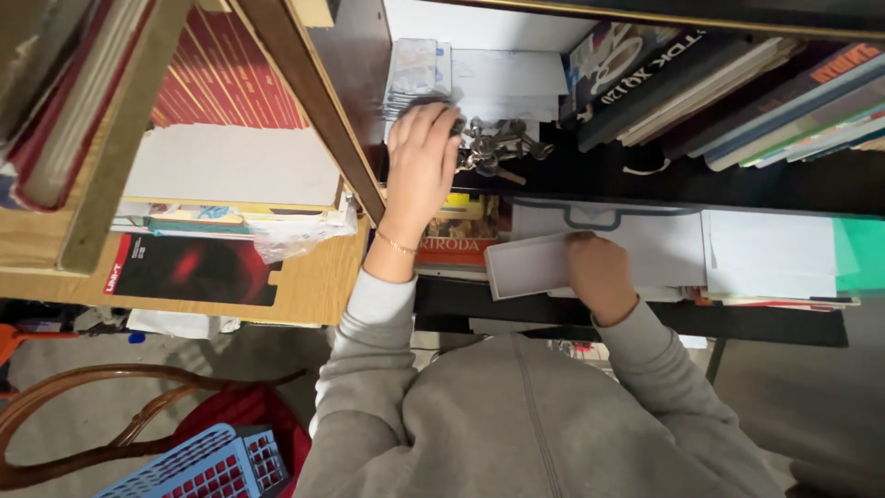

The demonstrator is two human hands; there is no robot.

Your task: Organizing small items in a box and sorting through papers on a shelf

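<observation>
My left hand (pixel 419 166), a thin gold bracelet at its wrist, reaches into a dark shelf compartment. Its fingers curl over the left end of a bunch of metal keys (pixel 502 143) lying on the shelf board. Lower down, my right hand (pixel 599 275) grips the right end of a flat pale grey card or envelope (pixel 527 265), held out in front of a stack of white papers (pixel 664 242). Both arms are in grey sleeves.
Books (pixel 719 74) lean at the upper right of the dark shelf, and white envelopes (pixel 498 78) stand behind the keys. A wooden shelf (pixel 313 286) on the left carries papers and a black-and-red packet (pixel 189 269). Below are a curved wooden chair (pixel 83 397) and a blue crate (pixel 207 461).
</observation>
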